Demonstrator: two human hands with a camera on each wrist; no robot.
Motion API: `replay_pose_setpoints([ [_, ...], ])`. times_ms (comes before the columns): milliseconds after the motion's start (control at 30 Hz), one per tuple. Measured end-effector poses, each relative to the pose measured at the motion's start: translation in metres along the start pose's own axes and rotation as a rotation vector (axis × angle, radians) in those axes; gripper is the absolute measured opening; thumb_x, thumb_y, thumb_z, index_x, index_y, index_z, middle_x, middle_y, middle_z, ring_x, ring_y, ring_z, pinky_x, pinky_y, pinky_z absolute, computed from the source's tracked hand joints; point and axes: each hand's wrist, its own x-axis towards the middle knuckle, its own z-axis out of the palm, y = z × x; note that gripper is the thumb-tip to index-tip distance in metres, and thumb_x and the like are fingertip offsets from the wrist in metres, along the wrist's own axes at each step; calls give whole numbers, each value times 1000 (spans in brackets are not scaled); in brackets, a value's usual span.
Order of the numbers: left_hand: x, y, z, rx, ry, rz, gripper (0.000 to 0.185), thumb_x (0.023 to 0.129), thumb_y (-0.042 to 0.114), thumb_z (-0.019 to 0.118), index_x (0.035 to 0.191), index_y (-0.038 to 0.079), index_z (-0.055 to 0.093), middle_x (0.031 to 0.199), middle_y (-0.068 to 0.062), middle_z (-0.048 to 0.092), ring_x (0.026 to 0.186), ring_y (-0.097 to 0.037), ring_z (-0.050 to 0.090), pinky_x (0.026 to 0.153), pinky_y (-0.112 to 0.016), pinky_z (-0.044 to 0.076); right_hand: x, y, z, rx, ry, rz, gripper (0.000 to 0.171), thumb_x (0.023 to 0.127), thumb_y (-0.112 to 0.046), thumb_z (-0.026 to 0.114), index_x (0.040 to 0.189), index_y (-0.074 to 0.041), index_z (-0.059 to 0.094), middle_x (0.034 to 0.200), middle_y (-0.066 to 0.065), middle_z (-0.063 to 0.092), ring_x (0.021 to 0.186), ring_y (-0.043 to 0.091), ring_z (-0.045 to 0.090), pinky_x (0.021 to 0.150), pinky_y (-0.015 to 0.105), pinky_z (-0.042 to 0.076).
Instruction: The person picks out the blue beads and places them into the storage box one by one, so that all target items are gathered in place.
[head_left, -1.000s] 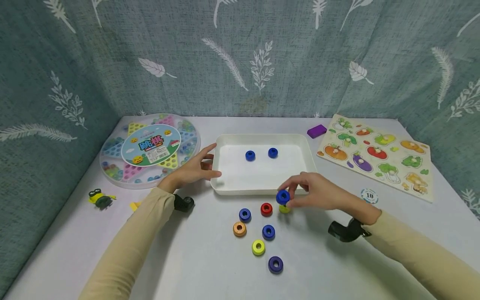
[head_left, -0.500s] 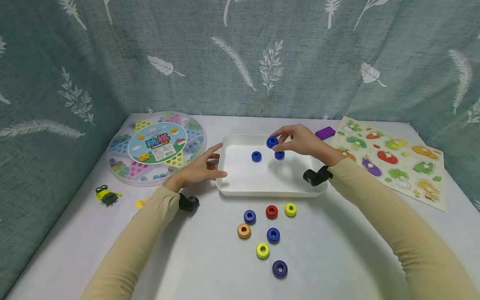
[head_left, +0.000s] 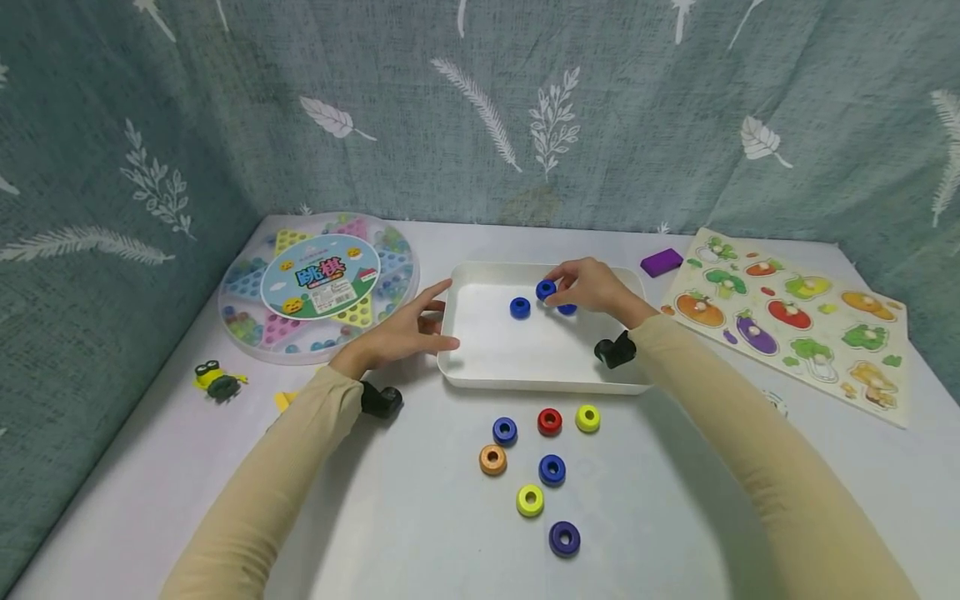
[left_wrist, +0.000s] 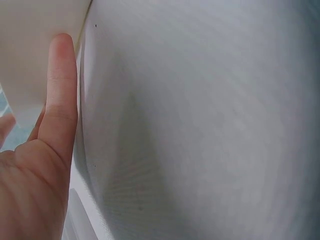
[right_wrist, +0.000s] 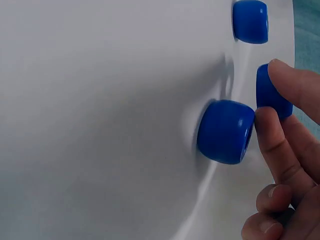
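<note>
My right hand pinches a blue ring bead between thumb and fingers, low over the back half of a white tray. Inside that tray lie two more blue ring beads; one bead is left of the hand, and the other sits close beside the fingertips in the right wrist view, partly covered by the hand in the head view. At the tray's left end, my left hand touches the wall with spread fingers. Its straight thumb lies along the white wall in the left wrist view.
In front of the tray lie several loose ring beads: red, yellow, orange and blue. A round marble game stands at left near a small toy figure. To the right are a purple block and a vegetable puzzle board.
My right hand has carried the blue bead from beside the yellow bead in front of the tray to inside it, then lowered it slightly. The left hand stays at the tray's end.
</note>
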Motion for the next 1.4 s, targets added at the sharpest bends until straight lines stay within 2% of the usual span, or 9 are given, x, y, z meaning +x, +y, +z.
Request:
replay_pose_setpoints([
  [333,1,0,-1,-5,-1,2,94,84,19,73,153,26,9,144,-17,31,107,-28,48,83,-36,40,4,0,6,-69,-29,-68,37,83,-19,73,115,-2,67,101,15,60,84,26,50,72,35,39],
  [600,0,2,0,0,4,6,95,84,19,73,153,25,9,143,-17,32,105,-28,48,82,-36,40,3,2,10,-38,-22,-29,38,82,-19,74,115,-2,67,103,15,60,86,25,51,70,32,41],
  [967,0,1,1,-10,0,8,94,84,19,72,153,26,9,144,-17,31,107,-28,47,84,-37,40,0,6,6,4,-33,-35,41,85,-19,72,121,-4,63,102,14,62,82,23,51,67,30,39],
  [1233,0,2,3,-13,-11,4,94,85,18,72,153,26,8,144,-17,30,109,-29,46,84,-37,41,-23,-1,-14,68,-9,-28,40,87,-18,70,123,-2,62,95,11,63,84,25,54,67,31,39],
  [1400,-1,3,2,-12,-9,7,93,85,18,71,153,26,8,145,-17,28,110,-30,45,84,-37,40,-59,-16,-27,107,-26,-104,38,88,-18,68,122,-3,62,93,10,63,81,32,54,66,33,43],
])
